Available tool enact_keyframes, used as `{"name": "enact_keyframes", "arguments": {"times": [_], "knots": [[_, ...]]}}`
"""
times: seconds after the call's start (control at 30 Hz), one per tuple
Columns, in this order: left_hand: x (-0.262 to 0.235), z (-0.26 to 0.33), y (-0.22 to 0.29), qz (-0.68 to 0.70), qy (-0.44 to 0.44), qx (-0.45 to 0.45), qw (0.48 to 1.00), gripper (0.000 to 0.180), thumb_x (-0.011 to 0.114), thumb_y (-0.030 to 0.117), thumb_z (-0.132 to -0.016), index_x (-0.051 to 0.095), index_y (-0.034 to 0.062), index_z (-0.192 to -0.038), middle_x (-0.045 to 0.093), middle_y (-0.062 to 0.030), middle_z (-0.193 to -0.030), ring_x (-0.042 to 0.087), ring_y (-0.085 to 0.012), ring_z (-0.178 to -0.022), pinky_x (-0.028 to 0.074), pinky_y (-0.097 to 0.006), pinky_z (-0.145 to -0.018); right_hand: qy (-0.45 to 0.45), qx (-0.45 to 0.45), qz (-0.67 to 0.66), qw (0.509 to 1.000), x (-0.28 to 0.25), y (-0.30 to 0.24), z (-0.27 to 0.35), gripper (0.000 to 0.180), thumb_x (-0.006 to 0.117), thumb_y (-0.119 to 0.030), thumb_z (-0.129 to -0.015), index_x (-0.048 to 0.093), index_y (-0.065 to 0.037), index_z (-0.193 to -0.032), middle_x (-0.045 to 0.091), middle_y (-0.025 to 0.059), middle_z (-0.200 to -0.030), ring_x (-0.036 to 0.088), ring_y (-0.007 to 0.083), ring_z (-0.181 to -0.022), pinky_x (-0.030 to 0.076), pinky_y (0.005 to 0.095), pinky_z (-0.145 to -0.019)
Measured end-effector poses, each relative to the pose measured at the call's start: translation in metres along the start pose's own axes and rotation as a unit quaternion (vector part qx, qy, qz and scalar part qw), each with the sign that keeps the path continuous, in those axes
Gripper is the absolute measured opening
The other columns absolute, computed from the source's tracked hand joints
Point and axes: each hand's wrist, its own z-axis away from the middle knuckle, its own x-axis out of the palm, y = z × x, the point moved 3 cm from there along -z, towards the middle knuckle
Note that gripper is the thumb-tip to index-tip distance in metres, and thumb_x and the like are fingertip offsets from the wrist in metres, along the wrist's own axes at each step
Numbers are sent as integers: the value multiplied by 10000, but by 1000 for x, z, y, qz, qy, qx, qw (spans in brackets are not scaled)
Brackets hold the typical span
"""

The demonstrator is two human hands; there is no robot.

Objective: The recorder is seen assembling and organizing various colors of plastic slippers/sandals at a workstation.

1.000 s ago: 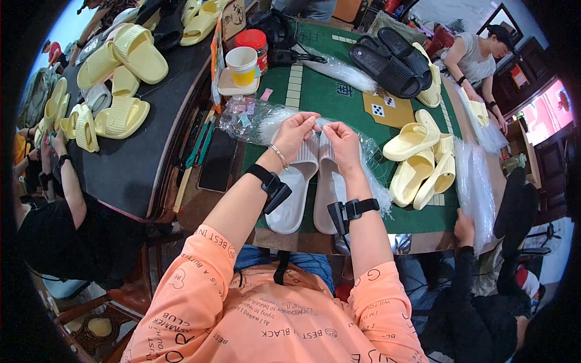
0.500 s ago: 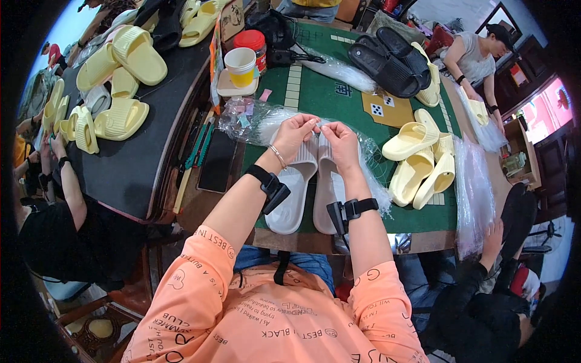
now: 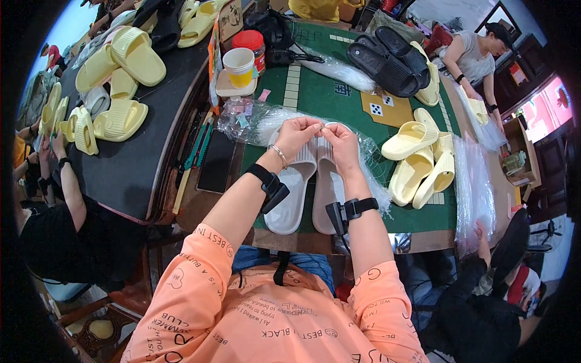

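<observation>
Hands meet above grey slippers [image 3: 302, 187] on desk [image 3: 327, 100]. Left hand [image 3: 295, 134] and right hand [image 3: 340, 145] both pinch clear bag [image 3: 266, 118] over slipper toes.

Co-worker's hand [image 3: 482, 228], lower right: now lower on the plastic bags [image 3: 472, 193] than a second ago. Both hands at slippers: no visible shift.

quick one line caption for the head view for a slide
Both hands, left hand and right hand, pinch a clear plastic bag over pale slippers on a green table.
</observation>
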Motion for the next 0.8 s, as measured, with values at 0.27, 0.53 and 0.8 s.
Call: {"name": "enact_keyframes", "arguments": {"times": [0.27,0.53,0.8], "knots": [[-3,-5,1,-38,-18,-30,999,126,581,86,-786,594,0,-878,593,-15,-791,526,-46,-669,388,-157,-558,4,24,-69,997,-4,2,-6,74,585,-83,-764,588,-28,-715,549,-27,-680,453,39,-617,356,185,-577],[8,2,-3,-11,54,-35,998,199,525,131,-836,567,10,-988,576,-12,-760,415,-29,-558,339,-151,-495,185,-219,355,890,5,-44,21,72,553,-71,-750,574,-8,-777,596,86,-751,550,195,-687,425,277,-679],[-6,-2,7,-48,58,5,997,208,546,127,-816,603,7,-976,582,-18,-730,487,-56,-612,396,-179,-561,14,-155,503,850,39,-25,103,375,622,-192,-666,539,-6,-981,469,240,-972,432,408,-953,370,433,-794]]}}
